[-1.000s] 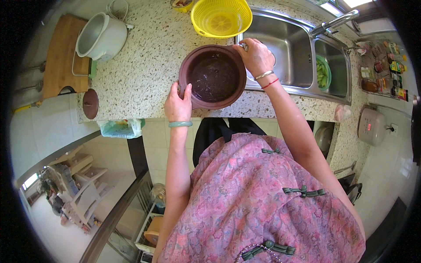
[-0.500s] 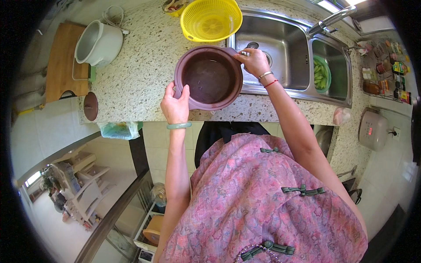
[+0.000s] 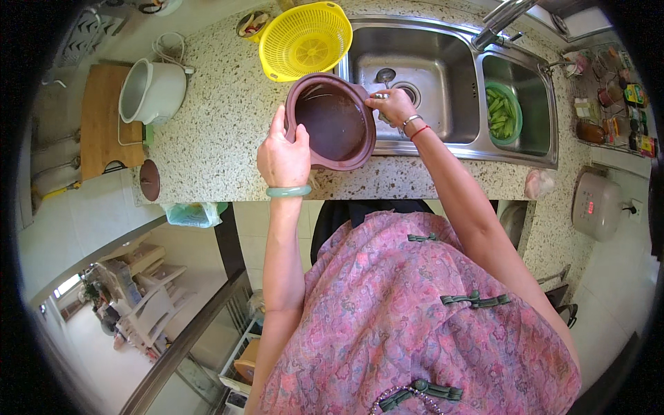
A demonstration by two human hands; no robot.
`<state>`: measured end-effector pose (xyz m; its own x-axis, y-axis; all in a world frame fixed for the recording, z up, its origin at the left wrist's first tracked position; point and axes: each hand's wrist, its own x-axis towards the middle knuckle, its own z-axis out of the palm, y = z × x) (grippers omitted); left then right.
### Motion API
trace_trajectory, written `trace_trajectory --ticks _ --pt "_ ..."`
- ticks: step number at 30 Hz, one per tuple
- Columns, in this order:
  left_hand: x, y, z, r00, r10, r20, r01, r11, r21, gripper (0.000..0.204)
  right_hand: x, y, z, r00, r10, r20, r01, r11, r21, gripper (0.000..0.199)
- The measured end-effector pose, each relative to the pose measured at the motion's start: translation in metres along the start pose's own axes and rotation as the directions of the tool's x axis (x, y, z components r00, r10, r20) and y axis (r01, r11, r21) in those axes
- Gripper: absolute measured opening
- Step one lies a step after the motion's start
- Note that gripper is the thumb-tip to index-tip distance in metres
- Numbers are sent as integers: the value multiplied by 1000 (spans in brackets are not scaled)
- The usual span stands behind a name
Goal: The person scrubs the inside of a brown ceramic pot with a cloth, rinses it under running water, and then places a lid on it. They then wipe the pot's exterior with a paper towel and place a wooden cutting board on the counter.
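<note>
A purplish-brown clay pot (image 3: 332,164) is tilted toward the right beside the sink, its dark, wet-looking inside facing me. Liquid seems to lie in it, though how much is hard to see. My left hand (image 3: 283,155) grips its left side, thumb at the rim and fingers outside. At the pot's right handle, my right hand (image 3: 393,109) is closed round the lug. The same hand also pinches the patterned handle of a metal spoon (image 3: 386,75), whose bowl hangs over the steel sink (image 3: 443,104).
A yellow colander (image 3: 308,41) stands behind the pot. A green basin of cut green vegetables (image 3: 501,114) sits in the right sink bowl, under the faucet (image 3: 501,24). Leftward are a white cooker body (image 3: 166,90), a brown lid (image 3: 149,180) and a wooden board (image 3: 107,124).
The pot has gone from nearly level to tilted rightward, its left side lifted by my left hand. The spoon in my right hand has swung a little relative to the pot.
</note>
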<state>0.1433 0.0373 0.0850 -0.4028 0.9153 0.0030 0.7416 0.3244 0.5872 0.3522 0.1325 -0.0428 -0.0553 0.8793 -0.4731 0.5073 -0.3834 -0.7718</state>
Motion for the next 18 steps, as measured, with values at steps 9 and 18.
trace_trajectory --ticks 9,18 --pt "6 38 22 994 106 -6 -101 961 258 51 5 20 -5 999 39 4 -39 989 142 40" --pt "16 68 35 986 136 92 -155 957 244 43 -4 63 -11 980 134 149 -152 982 114 50"
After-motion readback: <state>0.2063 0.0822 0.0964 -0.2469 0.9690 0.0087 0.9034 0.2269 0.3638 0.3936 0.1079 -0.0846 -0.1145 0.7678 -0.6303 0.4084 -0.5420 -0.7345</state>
